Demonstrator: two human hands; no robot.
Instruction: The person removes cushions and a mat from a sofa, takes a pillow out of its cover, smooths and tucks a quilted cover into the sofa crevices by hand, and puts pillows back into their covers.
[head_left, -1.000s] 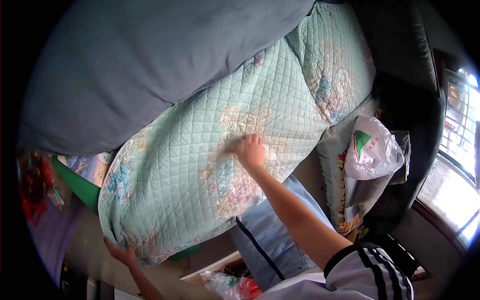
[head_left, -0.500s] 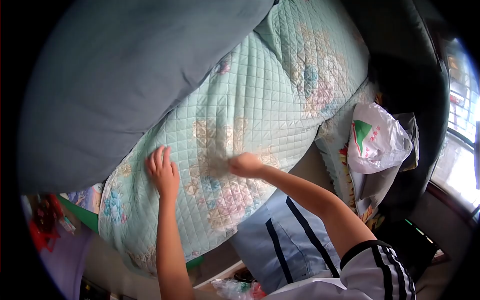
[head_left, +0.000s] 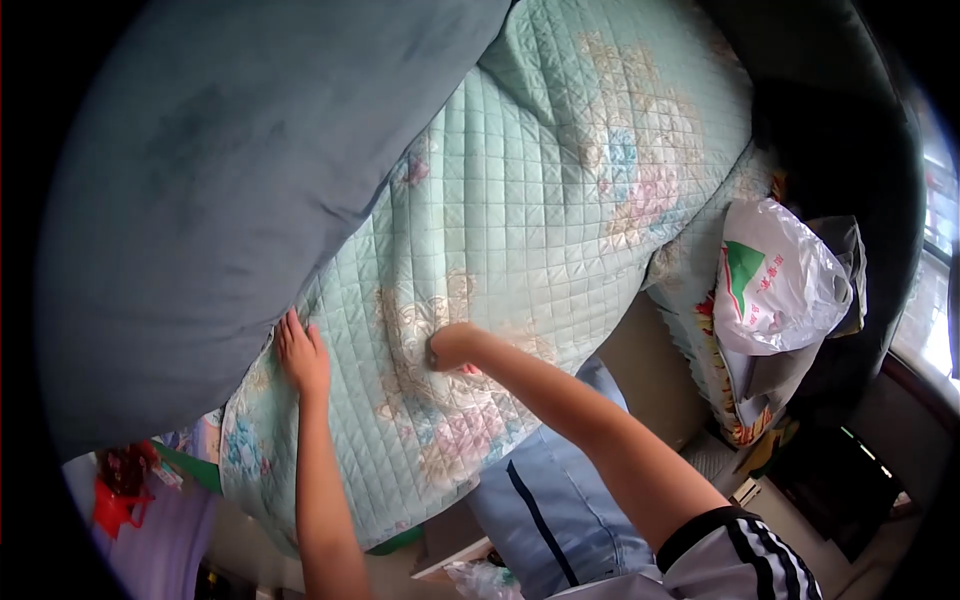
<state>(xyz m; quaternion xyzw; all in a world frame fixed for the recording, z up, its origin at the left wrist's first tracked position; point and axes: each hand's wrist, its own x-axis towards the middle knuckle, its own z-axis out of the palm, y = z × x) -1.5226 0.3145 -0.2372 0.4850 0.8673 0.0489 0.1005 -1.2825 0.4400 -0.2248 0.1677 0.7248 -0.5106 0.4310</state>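
A pale green quilted sofa cover (head_left: 540, 260) with a floral print stretches under both my hands. My left hand (head_left: 303, 360) lies flat on it, fingers extended and the tips at the seam against the grey back cushion (head_left: 230, 200). To the right, my right hand (head_left: 456, 346) is closed and pressed low on the cover's floral patch. A small dark bit and a spot of red show beside its fingers, but what it holds is mostly hidden. The cloth is wrinkled around this hand.
A white plastic bag (head_left: 775, 285) rests on the sofa's right end, near a dark armrest (head_left: 850, 120). At lower left is a red item (head_left: 122, 505) on purple cloth (head_left: 165, 550). My legs in blue trousers (head_left: 555, 495) stand against the front edge.
My left hand has slid slightly left and down, up to the cushion seam. My right hand has moved left and a little down across the cover. The view has shifted a little.
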